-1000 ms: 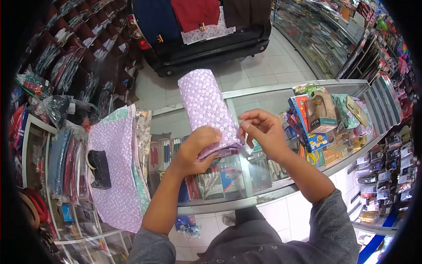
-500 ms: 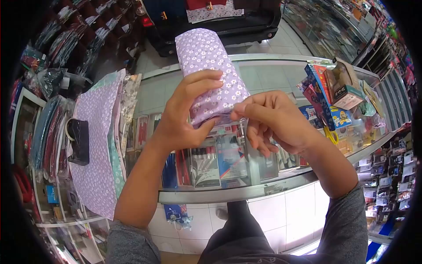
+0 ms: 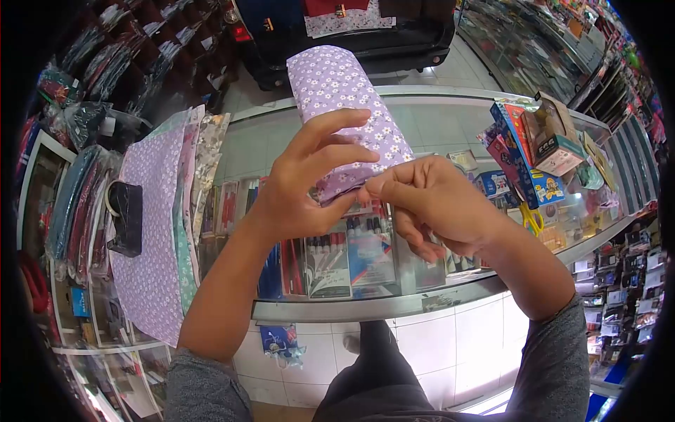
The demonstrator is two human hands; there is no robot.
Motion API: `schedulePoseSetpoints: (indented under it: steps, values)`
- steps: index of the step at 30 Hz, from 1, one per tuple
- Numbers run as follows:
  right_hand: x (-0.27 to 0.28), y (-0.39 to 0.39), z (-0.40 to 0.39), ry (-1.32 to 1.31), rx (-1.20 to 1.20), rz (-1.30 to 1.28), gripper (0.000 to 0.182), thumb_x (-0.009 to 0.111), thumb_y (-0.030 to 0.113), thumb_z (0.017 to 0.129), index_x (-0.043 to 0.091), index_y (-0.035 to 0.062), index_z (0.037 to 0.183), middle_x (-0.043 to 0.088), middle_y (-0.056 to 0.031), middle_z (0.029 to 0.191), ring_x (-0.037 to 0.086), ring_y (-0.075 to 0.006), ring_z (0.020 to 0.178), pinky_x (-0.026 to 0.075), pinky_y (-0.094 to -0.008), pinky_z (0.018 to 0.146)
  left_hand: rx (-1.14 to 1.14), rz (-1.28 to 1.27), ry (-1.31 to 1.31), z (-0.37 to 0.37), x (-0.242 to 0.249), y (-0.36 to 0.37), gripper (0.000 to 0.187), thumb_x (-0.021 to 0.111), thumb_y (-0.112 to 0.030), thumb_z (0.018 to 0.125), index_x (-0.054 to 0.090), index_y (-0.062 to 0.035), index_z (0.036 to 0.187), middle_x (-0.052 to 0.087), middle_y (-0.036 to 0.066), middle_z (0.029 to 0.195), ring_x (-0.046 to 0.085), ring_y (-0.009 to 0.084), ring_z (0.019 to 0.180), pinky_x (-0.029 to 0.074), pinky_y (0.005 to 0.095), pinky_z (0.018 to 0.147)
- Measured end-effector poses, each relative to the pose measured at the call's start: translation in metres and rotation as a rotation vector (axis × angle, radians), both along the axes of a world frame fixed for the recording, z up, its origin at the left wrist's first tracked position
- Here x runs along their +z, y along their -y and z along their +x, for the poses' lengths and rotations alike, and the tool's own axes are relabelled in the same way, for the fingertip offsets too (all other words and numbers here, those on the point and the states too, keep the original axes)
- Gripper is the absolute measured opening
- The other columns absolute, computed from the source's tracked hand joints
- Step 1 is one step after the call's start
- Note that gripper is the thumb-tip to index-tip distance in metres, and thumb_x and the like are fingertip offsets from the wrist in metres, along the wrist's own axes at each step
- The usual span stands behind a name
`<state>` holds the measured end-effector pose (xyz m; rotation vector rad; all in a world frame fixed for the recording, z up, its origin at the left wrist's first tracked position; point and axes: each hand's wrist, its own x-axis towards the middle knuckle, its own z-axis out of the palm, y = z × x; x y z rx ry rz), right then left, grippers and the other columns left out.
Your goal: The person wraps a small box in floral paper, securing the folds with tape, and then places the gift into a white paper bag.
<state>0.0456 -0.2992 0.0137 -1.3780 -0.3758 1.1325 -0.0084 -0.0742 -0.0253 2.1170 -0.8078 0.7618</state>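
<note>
A parcel wrapped in purple paper with white flowers lies lengthwise on the glass counter, its near end between my hands. My left hand is curved over that end, fingers apart, with the thumb low by the folded edge. Thumb and forefinger of my right hand are pinched together at the parcel's near right corner; whatever they hold is too small to make out. On the left, a black tape dispenser rests on flat sheets of the same purple paper.
Boxes and colourful packs stand at the counter's right, with yellow scissors beside them. The counter's metal edge runs in front of me. Pens and stationery show under the glass. Bagged clothes are at the far left.
My left hand's fingers have lifted and opened away from the parcel's top. The right hand's pinch has shifted slightly left, towards the left thumb. The view has moved a little.
</note>
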Motion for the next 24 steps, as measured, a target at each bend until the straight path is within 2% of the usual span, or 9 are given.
schedulePoseSetpoints:
  steps: [1,9,11,13,16,24]
  values:
    - [-0.0011,-0.0001,0.0003,-0.024,-0.006,0.002,0.028,0.056,0.022,0.109,0.066,-0.0038,0.112,0.055,-0.0061,0.048,0.049,-0.0123,0.032,0.034,-0.0239,0.032,0.010,-0.013,-0.009,-0.0010,0.0006,0.0019,0.045,0.081,0.006,0.071,0.072,-0.0051,0.114,0.057,0.017,0.144,0.062,0.0335,0.127,0.056,0.0414,0.102]
    - [-0.0020,-0.0016,-0.0002,-0.117,-0.065,-0.022,0.026,0.060,0.021,0.106,0.068,-0.0032,0.109,0.051,-0.0033,0.050,0.050,-0.0136,0.033,0.033,-0.0260,0.031,-0.008,-0.026,-0.037,-0.0027,0.0015,0.0016,0.043,0.079,0.007,0.073,0.072,-0.0057,0.114,0.057,0.016,0.145,0.064,0.0325,0.124,0.056,0.0413,0.102]
    - [0.0008,-0.0043,-0.0017,-0.116,-0.103,-0.050,0.029,0.059,0.023,0.108,0.070,-0.0037,0.112,0.047,-0.0005,0.046,0.044,-0.0109,0.030,0.034,-0.0251,0.031,0.004,-0.015,-0.040,-0.0028,0.0019,0.0009,0.042,0.079,0.006,0.073,0.073,-0.0059,0.113,0.057,0.016,0.145,0.064,0.0324,0.124,0.056,0.0412,0.102]
    - [0.0007,-0.0044,-0.0023,-0.123,-0.109,-0.054,0.029,0.059,0.023,0.108,0.070,-0.0036,0.112,0.047,-0.0003,0.046,0.043,-0.0107,0.030,0.034,-0.0250,0.030,-0.003,0.008,-0.063,-0.0025,-0.0003,-0.0007,0.036,0.083,0.002,0.073,0.075,-0.0053,0.108,0.058,0.018,0.142,0.060,0.0328,0.130,0.055,0.0432,0.103]
    - [0.0018,-0.0050,-0.0024,-0.126,-0.116,-0.056,0.028,0.059,0.022,0.108,0.070,-0.0032,0.112,0.047,-0.0002,0.046,0.043,-0.0105,0.030,0.033,-0.0251,0.030,0.011,0.003,-0.058,-0.0036,-0.0002,0.0009,0.030,0.082,0.001,0.075,0.078,-0.0051,0.104,0.058,0.018,0.141,0.061,0.0321,0.128,0.055,0.0432,0.104]
    - [-0.0019,-0.0021,-0.0016,-0.123,-0.100,-0.050,0.028,0.059,0.023,0.107,0.070,-0.0023,0.113,0.049,-0.0009,0.048,0.045,-0.0110,0.032,0.035,-0.0258,0.031,0.032,0.009,-0.086,-0.0035,-0.0015,-0.0001,0.029,0.081,0.001,0.074,0.079,-0.0044,0.102,0.059,0.018,0.141,0.063,0.0311,0.127,0.054,0.0416,0.104]
